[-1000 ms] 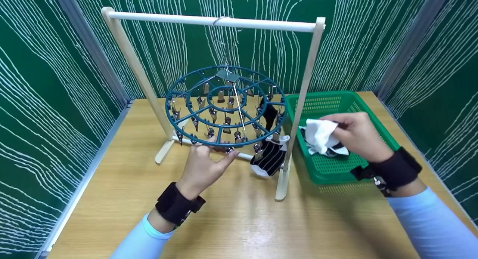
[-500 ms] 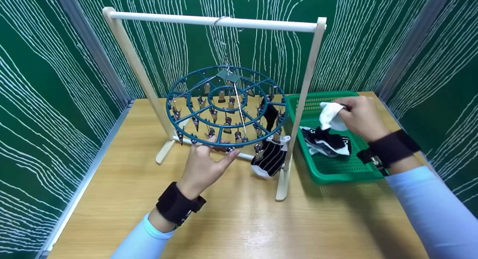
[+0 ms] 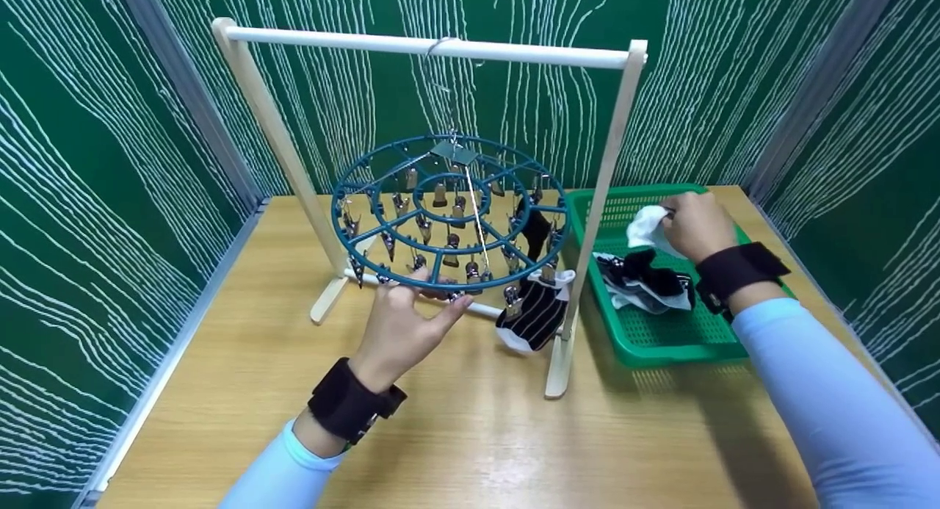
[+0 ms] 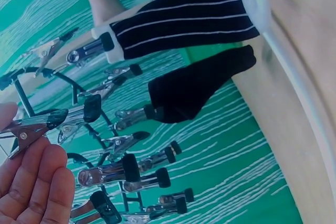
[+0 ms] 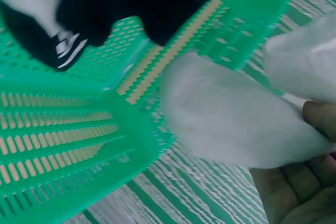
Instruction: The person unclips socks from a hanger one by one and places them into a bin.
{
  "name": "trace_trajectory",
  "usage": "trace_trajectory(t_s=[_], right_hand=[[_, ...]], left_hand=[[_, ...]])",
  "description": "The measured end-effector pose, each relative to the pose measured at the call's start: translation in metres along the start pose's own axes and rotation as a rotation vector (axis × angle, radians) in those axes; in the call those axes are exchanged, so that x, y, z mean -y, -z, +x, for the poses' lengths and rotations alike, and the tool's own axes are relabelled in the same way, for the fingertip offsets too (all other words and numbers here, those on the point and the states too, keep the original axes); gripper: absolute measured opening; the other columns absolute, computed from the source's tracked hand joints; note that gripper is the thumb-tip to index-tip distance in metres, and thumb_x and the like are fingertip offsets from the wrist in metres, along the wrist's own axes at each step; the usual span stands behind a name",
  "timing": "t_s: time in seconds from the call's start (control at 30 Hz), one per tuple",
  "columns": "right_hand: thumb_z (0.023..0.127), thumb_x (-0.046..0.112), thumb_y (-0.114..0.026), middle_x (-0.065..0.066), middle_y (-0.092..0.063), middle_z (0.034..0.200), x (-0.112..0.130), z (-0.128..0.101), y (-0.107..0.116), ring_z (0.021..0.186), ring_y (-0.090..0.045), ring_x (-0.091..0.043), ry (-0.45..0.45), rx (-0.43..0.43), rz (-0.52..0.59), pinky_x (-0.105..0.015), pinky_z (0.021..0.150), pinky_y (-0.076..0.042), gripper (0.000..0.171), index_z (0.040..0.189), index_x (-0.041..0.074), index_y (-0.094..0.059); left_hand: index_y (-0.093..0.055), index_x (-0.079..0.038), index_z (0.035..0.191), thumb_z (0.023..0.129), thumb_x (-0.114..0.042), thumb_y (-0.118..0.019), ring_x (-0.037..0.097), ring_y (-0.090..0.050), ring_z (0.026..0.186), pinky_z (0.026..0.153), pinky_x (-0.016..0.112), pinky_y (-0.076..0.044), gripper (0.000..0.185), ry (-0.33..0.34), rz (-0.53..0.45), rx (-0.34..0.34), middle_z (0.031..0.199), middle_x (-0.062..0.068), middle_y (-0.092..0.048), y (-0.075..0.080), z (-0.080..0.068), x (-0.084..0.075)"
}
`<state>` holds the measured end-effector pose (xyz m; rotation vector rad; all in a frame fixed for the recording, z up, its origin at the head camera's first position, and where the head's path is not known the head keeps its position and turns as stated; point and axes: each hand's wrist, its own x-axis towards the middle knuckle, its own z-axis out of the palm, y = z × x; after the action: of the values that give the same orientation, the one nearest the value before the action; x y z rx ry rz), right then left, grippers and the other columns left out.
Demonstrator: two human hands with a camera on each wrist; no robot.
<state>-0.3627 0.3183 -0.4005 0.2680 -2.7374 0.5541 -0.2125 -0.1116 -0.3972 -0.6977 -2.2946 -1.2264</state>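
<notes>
At the near rim of the round blue-green clip hanger [image 3: 437, 270], my left hand [image 3: 400, 325] pinches a metal clip [image 4: 39, 127] between thumb and fingers. Over the green basket, my right hand [image 3: 701, 226] grips a white sock [image 3: 648, 228]; the right wrist view shows its white cloth [image 5: 226, 114] hanging from the fingers. A black sock with white stripes [image 3: 536, 314] hangs from a clip on the hanger's right side. Behind it hangs a plain black sock [image 4: 202, 85]. Black and white socks [image 3: 646, 281] lie crumpled in the basket, overlapping.
The hanger hooks onto the white rail [image 3: 529, 51] of a wooden stand, whose right post [image 3: 602, 193] rises between the hanger and the green basket [image 3: 624, 353]. Several other metal clips dangle from the hanger's rings. Green patterned panels [image 3: 844, 164] enclose the wooden table [image 3: 470, 443].
My right hand has lifted the white sock up and back from the pile in the basket, exposing the black and white socks below. The left hand stays on its clip.
</notes>
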Motion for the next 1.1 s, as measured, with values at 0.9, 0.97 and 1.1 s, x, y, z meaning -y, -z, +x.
trace_trajectory(t_s=[0.9,0.97,1.1], right_hand=[[0.098,-0.004,-0.059,-0.025,-0.072,0.077,-0.018,-0.012,-0.06,0.064,-0.065,-0.029,0.128,0.442,-0.172,-0.044,0.06,-0.054,0.018,0.081,-0.004,-0.066],[0.098,-0.002,-0.059,-0.022,-0.071,0.077,-0.017,-0.012,-0.057,0.065,-0.063,-0.027,0.108,0.478,-0.166,-0.041,0.06,-0.052,0.018,0.082,-0.003,-0.066],[0.097,0.0,-0.06,-0.015,-0.067,0.072,-0.014,-0.01,-0.051,0.064,-0.057,-0.025,0.078,0.517,-0.148,-0.037,0.06,-0.047,0.022,0.075,0.004,-0.062]], left_hand=[[-0.077,-0.001,0.105,0.096,-0.02,-0.086,0.028,-0.078,0.086,0.085,0.044,-0.063,0.023,-0.011,0.001,-0.004,0.095,0.01,-0.083,-0.002,-0.002,0.002],[-0.077,-0.001,0.104,0.096,-0.02,-0.086,0.029,-0.078,0.086,0.085,0.045,-0.064,0.023,-0.008,-0.003,-0.002,0.095,0.011,-0.083,-0.002,-0.002,0.003],[-0.077,0.0,0.105,0.096,-0.02,-0.085,0.031,-0.078,0.087,0.086,0.049,-0.063,0.024,-0.005,-0.007,-0.001,0.097,0.013,-0.083,-0.001,-0.003,0.003]])
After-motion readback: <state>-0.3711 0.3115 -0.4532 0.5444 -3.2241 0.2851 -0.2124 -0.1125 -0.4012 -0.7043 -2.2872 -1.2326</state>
